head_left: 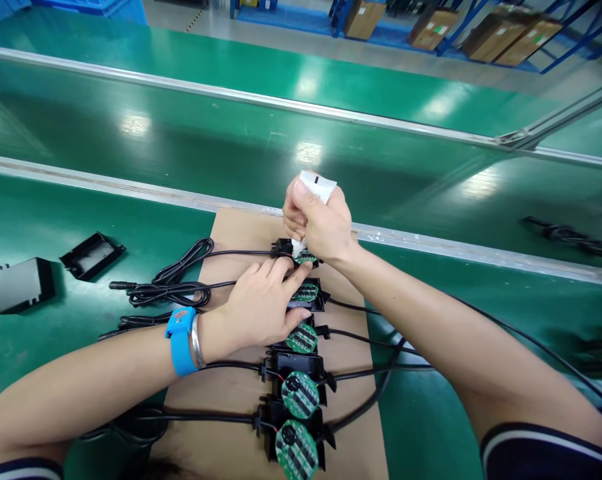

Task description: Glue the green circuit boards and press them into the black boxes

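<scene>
My right hand (321,217) is closed around a white squeeze tube (318,185), its nozzle end pointing down over the farthest round green circuit board (308,256). That board sits by a small black plastic housing (282,247), partly hidden by my hands. My left hand (263,297) lies palm down across the row with fingers spread, fingertips at the farthest board and thumb near a third circuit board (301,338). Between them is another circuit board (305,292) in its housing. Nearer to me, two more boards (301,395) lean out of black housings (298,365) with wires attached.
Cardboard (351,427) lies under the row on the green bench (171,220). Coiled black cables (173,287) extend left; other cables (361,373) run right. Two black case parts (93,255) (25,285) stand at left. A metal rail (411,247) crosses behind.
</scene>
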The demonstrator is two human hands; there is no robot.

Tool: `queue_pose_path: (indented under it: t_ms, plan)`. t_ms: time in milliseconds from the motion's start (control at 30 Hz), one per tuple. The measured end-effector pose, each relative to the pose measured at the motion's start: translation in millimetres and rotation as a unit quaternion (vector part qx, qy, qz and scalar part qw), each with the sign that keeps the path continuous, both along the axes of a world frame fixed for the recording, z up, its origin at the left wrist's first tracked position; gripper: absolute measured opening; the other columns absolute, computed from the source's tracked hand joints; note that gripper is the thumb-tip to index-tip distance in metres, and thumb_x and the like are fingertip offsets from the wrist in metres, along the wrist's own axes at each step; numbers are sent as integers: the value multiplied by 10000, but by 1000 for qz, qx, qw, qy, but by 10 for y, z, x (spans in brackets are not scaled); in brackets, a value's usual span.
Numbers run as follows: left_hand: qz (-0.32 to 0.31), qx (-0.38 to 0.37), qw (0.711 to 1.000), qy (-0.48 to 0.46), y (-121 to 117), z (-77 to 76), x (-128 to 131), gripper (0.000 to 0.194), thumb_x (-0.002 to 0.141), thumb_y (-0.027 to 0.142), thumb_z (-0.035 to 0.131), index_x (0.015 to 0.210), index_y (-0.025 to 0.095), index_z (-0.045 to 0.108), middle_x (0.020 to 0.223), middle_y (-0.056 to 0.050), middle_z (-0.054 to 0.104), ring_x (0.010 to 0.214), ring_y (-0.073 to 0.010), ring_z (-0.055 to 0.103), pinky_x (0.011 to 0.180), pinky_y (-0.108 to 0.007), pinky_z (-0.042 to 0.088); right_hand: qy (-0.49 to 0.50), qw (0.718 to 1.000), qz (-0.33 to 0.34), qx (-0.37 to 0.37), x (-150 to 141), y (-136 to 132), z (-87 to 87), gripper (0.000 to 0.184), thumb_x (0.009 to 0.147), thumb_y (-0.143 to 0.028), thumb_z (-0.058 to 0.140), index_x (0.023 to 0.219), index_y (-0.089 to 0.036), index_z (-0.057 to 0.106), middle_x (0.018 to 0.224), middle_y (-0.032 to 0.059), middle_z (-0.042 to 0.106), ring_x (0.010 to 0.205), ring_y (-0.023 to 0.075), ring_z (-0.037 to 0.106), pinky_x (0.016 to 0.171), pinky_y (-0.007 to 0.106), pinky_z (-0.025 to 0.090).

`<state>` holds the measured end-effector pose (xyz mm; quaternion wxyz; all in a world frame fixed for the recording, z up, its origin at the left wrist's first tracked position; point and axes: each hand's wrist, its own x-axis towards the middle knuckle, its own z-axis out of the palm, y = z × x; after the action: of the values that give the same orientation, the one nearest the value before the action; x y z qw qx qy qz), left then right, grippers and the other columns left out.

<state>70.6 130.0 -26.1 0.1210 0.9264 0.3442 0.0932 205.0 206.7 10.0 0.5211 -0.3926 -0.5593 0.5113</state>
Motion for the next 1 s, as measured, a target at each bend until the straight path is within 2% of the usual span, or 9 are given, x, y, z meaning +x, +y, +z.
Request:
queue_pose_path:
  t_ms: [433, 800, 1000]
  plan:
    - [-4, 6, 1000, -3, 10, -9, 4, 701, 938, 513, 519, 1500, 123, 362, 1249, -166, 525, 1087, -311, 520, 884, -436, 466, 4, 999, 15, 30, 21, -14, -50, 599, 796, -756, 604, 692, -240, 317, 564, -68, 251, 444, 71, 207, 373, 240, 172]
    - [-6, 4, 1000, -2, 19, -12, 9, 703, 935, 501, 533, 1501, 119, 366, 1259, -172, 519, 1109, -322, 514, 900, -448, 464, -11, 999, -30, 25, 147, -57, 83, 613, 750, -757, 648, 683, -243, 320, 586, -54, 253, 470, 84, 209, 410, 254, 169]
    - [-7, 5, 1000, -6, 24, -19, 3, 707, 932, 497, 538, 1499, 111, 366, 1276, -179, 513, 1121, -324, 511, 912, -449, 464, -18, 999, -35, 20, 210, -88, 141, 593, 779, -703, 663, 682, -245, 299, 554, -66, 234, 464, 81, 180, 395, 252, 131]
